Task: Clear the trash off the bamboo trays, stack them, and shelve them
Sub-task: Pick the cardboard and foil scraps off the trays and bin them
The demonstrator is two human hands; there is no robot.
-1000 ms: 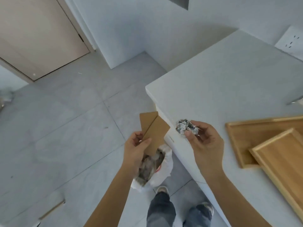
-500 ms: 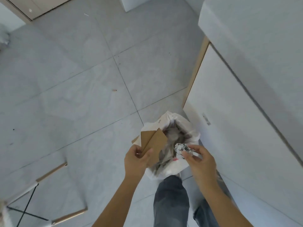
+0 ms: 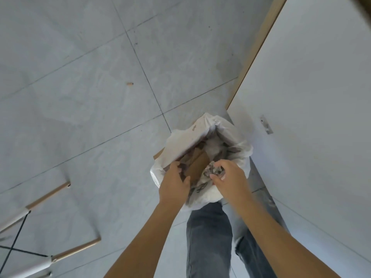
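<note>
- White plastic trash bag (image 3: 202,129) sits on the grey tile floor (image 3: 80,97), mouth open, right by the bottom corner of the white cabinet (image 3: 311,97).
- Left hand (image 3: 174,185) is over the bag's near-left rim. Fingers + thumb are pinched on a brown cardboard piece (image 3: 197,166), which is down inside the bag mouth.
- Right hand (image 3: 228,177) is over the bag's near-right rim. Fingertips are curled round a crumpled foil ball (image 3: 213,170); ball is just above the stuff in the bag, touching the cardboard's right side or v. close, can't tell which.
- More paper + scraps fill the bag under both hands.
- Person's legs in grey jeans (image 3: 208,237) stand just behind the bag.
- Wooden chair legs (image 3: 48,193) w/ black cross wires at the floor's bottom-left.
- Small tan bit (image 3: 129,84) lies alone on the floor, well apart from the bag.
- Bamboo trays: not in view.
</note>
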